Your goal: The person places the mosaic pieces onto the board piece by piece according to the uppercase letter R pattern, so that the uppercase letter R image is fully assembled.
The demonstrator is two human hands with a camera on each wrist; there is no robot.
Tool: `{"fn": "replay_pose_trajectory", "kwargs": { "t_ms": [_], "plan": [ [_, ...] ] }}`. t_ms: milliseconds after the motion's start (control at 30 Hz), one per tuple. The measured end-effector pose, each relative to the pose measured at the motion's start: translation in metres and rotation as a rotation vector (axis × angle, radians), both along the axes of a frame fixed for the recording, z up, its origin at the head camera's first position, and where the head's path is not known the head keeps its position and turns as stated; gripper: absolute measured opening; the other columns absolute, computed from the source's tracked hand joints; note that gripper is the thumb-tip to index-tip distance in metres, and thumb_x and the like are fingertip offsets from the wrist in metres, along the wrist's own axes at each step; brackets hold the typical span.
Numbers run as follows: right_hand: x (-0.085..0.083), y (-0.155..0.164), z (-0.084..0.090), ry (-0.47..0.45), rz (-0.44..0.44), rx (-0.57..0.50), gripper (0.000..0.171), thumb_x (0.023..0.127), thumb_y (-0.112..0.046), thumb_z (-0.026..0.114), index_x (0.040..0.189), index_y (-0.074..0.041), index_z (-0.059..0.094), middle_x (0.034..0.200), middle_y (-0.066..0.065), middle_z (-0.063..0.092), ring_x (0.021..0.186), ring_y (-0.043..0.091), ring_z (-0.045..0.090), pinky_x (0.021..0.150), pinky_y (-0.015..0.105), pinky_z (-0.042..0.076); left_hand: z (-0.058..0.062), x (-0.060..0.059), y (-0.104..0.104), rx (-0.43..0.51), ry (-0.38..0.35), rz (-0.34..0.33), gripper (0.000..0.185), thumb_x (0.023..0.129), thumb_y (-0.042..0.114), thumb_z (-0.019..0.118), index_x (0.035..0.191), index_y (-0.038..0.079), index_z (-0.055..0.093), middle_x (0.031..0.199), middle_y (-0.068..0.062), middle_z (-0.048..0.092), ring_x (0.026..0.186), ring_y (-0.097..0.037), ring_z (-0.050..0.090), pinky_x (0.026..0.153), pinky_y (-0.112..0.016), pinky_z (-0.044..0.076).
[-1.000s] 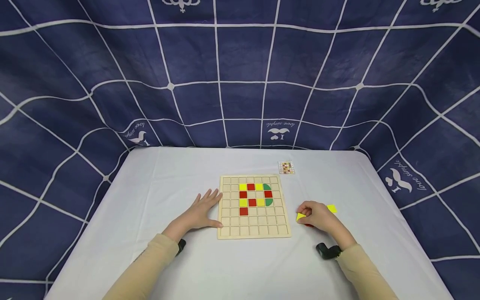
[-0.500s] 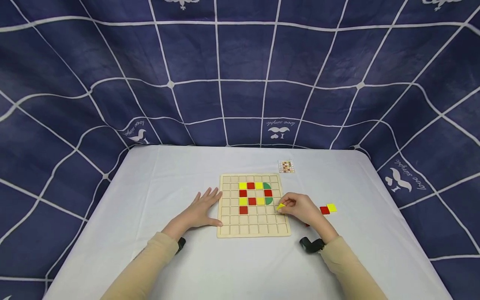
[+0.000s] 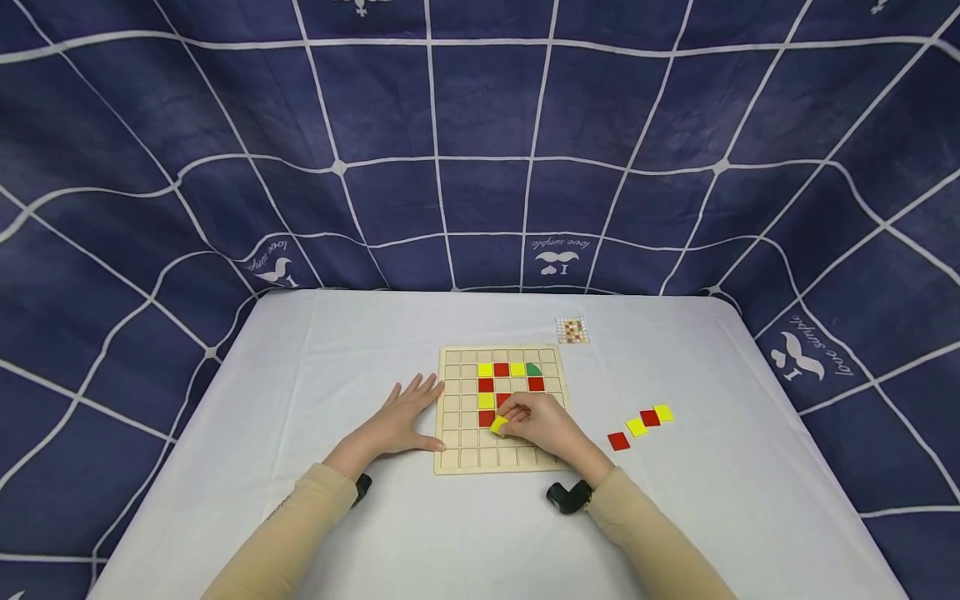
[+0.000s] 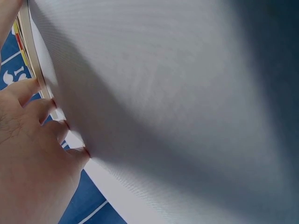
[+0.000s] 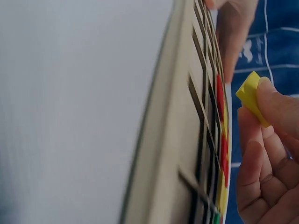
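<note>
A yellow square tile (image 3: 498, 426) is pinched between the thumb and fingers of my right hand (image 3: 542, 422), over the wooden grid board (image 3: 459, 460). In the right wrist view the yellow tile (image 5: 251, 98) is tilted and held clear of the board. Red, yellow and green tiles sit in the board's upper cells, among them a red tile (image 3: 487, 418) just left of the held one. My right hand hides several cells. Spread fingers of my left hand (image 3: 397, 422) rest at the board's left edge, and in the left wrist view that hand's fingertips (image 4: 80, 154) touch the white cloth.
Right of the board lie loose tiles in a slanting row: a red tile (image 3: 618, 441), a yellow tile (image 3: 637, 427), another red tile (image 3: 650, 417) and another yellow tile (image 3: 663, 413). A small patterned card (image 3: 573, 330) lies beyond the board. A blue curtain (image 3: 480, 200) surrounds the table.
My right hand has carried the yellow tile leftward from the loose tiles to over the board, uncovering the tiles on the right. The left hand stays at the board's edge.
</note>
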State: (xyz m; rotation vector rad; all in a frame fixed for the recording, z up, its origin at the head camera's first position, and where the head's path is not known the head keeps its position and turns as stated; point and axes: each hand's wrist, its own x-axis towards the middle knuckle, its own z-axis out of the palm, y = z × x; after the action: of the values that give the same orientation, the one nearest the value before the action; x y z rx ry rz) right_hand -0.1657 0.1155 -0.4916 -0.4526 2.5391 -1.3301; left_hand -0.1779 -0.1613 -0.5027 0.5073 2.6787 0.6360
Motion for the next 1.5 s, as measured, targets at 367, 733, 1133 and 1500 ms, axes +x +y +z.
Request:
{"fn": "replay_pose_trajectory", "kwargs": {
  "t_ms": [367,733,1133,1500],
  "plan": [
    [0.003,-0.019,-0.003,0.060,0.057,0.061,0.013,0.079,-0.013,0.082,0.082,-0.015,0.069,0.073,-0.008,0.064,0.067,0.006,0.057,0.062,0.018,0.050,0.001,0.000,-0.001,0.004,0.005,-0.003,0.112,0.068,0.055,0.083,0.156,0.011,0.028,0.165,-0.010,0.017,0.154,-0.033,0.004,0.124,-0.057,0.003],
    [0.003,-0.026,-0.005,0.151,0.076,0.185,0.009,0.080,-0.013,0.081,0.081,-0.016,0.073,0.075,-0.008,0.058,0.065,0.004,0.052,0.060,0.017,0.047,0.003,0.000,-0.001,0.009,0.000,-0.008,0.113,0.068,0.054,0.083,0.156,0.010,0.028,0.165,-0.011,0.017,0.154,-0.034,0.005,0.123,-0.057,0.002],
    [0.005,0.007,0.010,0.090,0.033,0.142,0.007,0.085,-0.014,0.077,0.091,-0.014,0.073,0.078,-0.008,0.061,0.071,0.008,0.054,0.064,0.018,0.048,0.005,0.000,0.002,0.009,-0.003,0.008,0.114,0.066,0.054,0.084,0.155,0.008,0.029,0.165,-0.013,0.017,0.154,-0.035,0.005,0.124,-0.057,0.002],
    [0.002,0.101,0.020,0.002,-0.130,0.214,0.017,0.087,-0.015,0.075,0.103,-0.011,0.072,0.089,-0.001,0.068,0.081,0.013,0.059,0.072,0.024,0.052,0.003,-0.001,0.000,0.005,-0.003,0.009,0.114,0.066,0.054,0.084,0.155,0.010,0.029,0.165,-0.011,0.016,0.154,-0.034,0.004,0.124,-0.057,0.001]
  ]
}}
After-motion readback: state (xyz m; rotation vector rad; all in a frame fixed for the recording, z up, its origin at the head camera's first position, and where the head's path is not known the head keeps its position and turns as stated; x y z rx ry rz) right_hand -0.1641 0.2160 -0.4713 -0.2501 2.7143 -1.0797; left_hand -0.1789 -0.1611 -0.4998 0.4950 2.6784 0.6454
